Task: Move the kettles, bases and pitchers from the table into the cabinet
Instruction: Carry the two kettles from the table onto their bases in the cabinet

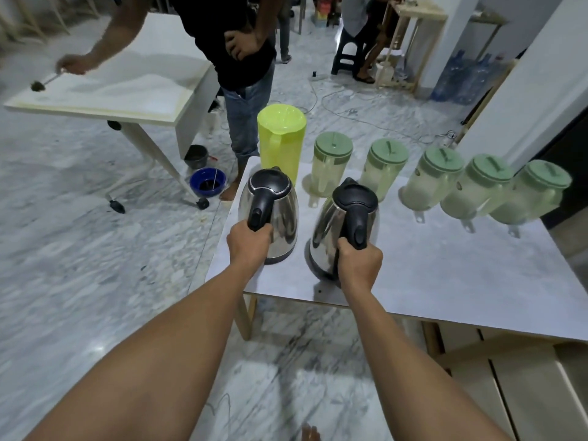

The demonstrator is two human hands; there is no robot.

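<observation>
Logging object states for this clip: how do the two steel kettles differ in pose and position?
The left kettle, held by the left hand, stands nearly upright at the table edge; the right kettle, held by the right hand, tilts and sits nearer the camera. Both are shiny steel with black lids and handles, each gripped at the handle.

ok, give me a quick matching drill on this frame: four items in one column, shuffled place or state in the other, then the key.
Items
1. left kettle
2. right kettle
3. yellow pitcher
4. blue bowl

Place or state
A. on the floor under the other table
B. handle gripped by the right hand
C. at the table's far left corner, no lid
D. handle gripped by the left hand

Pairs: 1-D, 2-B, 3-C, 4-A
</observation>
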